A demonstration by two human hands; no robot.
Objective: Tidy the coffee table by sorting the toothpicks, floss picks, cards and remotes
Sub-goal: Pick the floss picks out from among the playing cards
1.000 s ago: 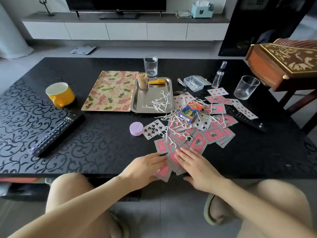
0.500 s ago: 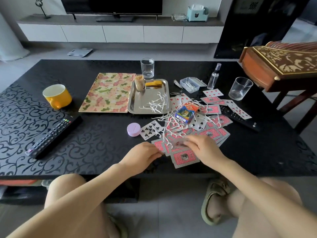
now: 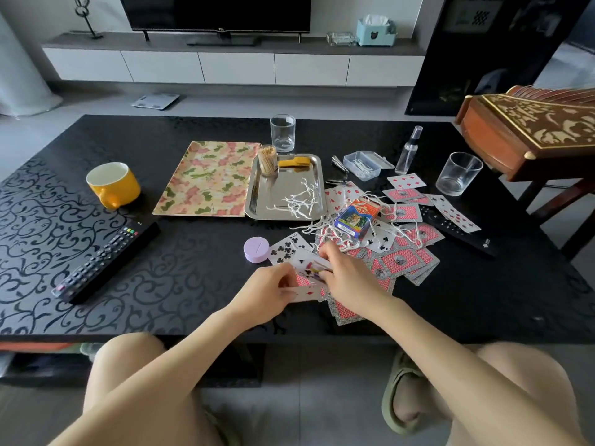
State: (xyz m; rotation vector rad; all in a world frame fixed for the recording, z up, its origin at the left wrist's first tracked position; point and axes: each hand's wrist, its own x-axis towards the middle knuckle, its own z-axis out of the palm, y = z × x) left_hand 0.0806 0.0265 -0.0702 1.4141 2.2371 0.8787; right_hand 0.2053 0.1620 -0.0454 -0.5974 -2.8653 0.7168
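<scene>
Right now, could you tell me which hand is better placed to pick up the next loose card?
Probably the right hand: the loose cards lie spread directly beside it, on its side. The left hand grips the gathered stack and sits farther from them.

A yellow ceramic mug (image 3: 112, 185) sits toward the table's (image 3: 193, 278) left edge. A clear glass tumbler (image 3: 282, 132) stands near its far edge.

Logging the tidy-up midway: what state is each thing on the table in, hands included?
Left hand: grips gathered cards.
Right hand: pinches the same cards.
Yellow mug: upright, looks empty.
Far glass: upright, empty.
Right glass: upright, empty.
Floss box: lid open.
Toothpick jar: upright, full.
Spray bottle: upright, capped.
Card box: lying flat.
</scene>
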